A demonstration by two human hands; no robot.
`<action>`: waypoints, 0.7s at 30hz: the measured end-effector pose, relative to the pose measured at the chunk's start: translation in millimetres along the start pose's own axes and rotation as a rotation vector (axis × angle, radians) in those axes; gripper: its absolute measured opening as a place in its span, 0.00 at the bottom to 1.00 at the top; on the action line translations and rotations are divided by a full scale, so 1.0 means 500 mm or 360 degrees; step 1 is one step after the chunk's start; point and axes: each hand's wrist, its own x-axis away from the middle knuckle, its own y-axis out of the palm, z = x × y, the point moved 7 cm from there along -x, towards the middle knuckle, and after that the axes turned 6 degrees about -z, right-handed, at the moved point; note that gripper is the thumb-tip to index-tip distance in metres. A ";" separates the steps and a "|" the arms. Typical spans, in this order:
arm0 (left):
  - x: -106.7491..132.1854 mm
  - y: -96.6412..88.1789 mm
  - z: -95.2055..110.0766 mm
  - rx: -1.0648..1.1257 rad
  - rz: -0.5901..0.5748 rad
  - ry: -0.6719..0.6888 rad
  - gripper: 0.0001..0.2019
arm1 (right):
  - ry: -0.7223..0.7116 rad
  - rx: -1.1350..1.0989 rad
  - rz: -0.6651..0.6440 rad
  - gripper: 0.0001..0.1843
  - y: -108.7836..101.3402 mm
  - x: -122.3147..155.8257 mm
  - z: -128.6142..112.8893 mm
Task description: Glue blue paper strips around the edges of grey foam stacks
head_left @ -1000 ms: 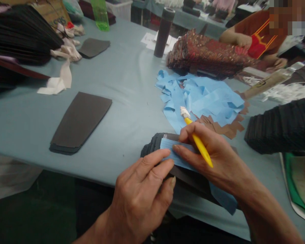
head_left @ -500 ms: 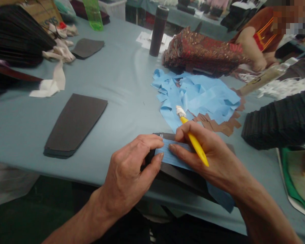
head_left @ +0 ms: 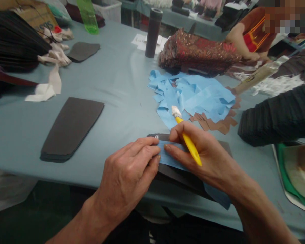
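A: What is the grip doing?
B: The right hand (head_left: 205, 149) grasps a yellow brush (head_left: 191, 148), bristles pointing away, its thumb resting on a blue strip (head_left: 174, 158); the left hand (head_left: 128, 166) has its fingertips bunched at the strip's left end, though I cannot tell whether they pinch it
A: So where is the strip?
B: Beneath both hands' fingertips, lying on dark sheets (head_left: 183, 178) by the table's near edge
A: And the table (head_left: 117, 115)?
B: Blue-grey, softly rippled beyond the left hand; a dark pile (head_left: 72, 128) lies to that hand's left, and past the brush come blue scraps (head_left: 195, 96) with brown scraps (head_left: 208, 122) against them
A: Farther out?
B: A patterned stack (head_left: 198, 51) and a dark flask (head_left: 153, 34) behind the scraps, a black stack (head_left: 274, 115) right of the right hand
A: The room?
B: Someone's arm (head_left: 238, 38) beyond the patterned stack, another table (head_left: 165, 15) farther back, dark green floor (head_left: 53, 200) left of the left forearm
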 end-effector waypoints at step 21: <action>0.018 0.004 -0.021 -0.0010 0.0022 0.0021 0.05 | 0.0133 0.0123 0.0301 0.04 -0.161 0.156 0.066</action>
